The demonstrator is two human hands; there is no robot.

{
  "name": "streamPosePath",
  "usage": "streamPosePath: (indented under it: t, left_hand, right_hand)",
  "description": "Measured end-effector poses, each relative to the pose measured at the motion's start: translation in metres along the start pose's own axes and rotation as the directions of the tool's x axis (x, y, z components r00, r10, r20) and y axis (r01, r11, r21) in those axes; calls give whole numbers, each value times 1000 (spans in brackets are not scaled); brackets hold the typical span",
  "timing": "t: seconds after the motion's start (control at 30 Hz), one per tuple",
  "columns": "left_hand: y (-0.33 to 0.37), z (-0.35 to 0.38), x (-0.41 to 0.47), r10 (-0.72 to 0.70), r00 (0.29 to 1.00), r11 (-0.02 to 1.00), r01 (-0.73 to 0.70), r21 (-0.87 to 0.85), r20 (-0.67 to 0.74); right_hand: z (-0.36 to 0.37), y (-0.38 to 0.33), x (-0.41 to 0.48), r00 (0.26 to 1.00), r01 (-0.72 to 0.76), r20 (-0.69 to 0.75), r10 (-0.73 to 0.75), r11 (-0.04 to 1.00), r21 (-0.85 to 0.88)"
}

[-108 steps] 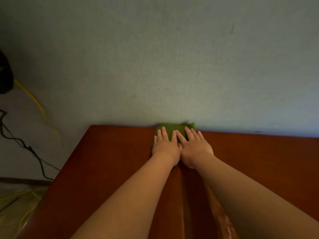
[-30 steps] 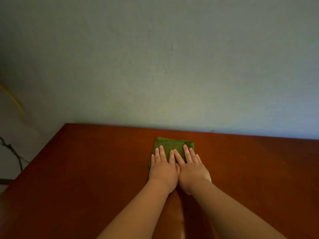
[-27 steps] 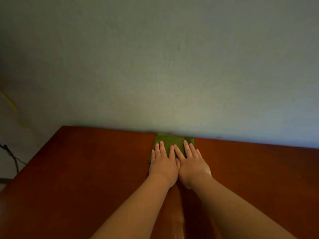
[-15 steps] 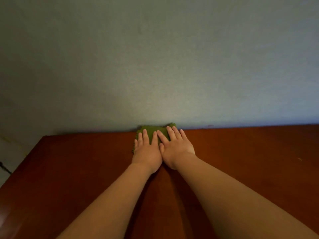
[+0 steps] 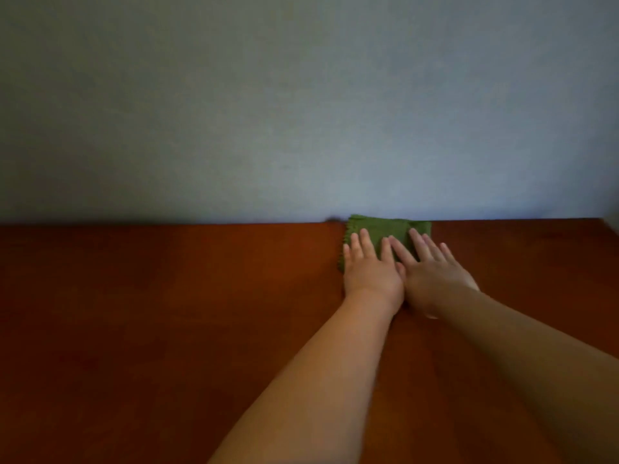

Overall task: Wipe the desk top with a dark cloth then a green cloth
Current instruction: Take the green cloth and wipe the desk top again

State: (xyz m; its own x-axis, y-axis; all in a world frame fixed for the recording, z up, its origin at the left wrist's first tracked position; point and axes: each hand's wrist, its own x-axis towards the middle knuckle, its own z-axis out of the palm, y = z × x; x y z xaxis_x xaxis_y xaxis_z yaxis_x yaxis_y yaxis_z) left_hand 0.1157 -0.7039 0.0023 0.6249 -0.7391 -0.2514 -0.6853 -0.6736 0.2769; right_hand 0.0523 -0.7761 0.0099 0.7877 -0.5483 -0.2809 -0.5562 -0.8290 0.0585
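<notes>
Your left hand (image 5: 371, 274) and right hand (image 5: 433, 277) flat side by side on green cloth (image 5: 388, 229), fingers straight, pressing down, gripping nothing. Cloth folded, at far edge of desk top (image 5: 160, 313), touching wall (image 5: 301, 112), right of middle. Dark cloth not in view, so dark pass likely done; you look to be in green pass. Right end of desk may remain; can't tell how much you've covered

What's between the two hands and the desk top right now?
The green cloth: in the head view the left hand and right hand press flat on it, side by side, at the far edge of the desk top, by the wall.
</notes>
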Motion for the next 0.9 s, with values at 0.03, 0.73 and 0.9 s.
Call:
streamPosePath:
  t: [0.03,0.73,0.9]
  left_hand:
    - [32,10,-3,33,999,999,-32,-10,24]
    - [-307,-14,-223,-375,927,911,369,185,-1]
    - [-333,-26,-272,-557,830,824,550,137,14]
  right_hand:
    - [7,30,-14,999,-37,22,37,999,-17]
    - [22,-338,-111,915,402,5,-403,915,41]
    - [25,-393,-131,852,523,65,-520,851,-44]
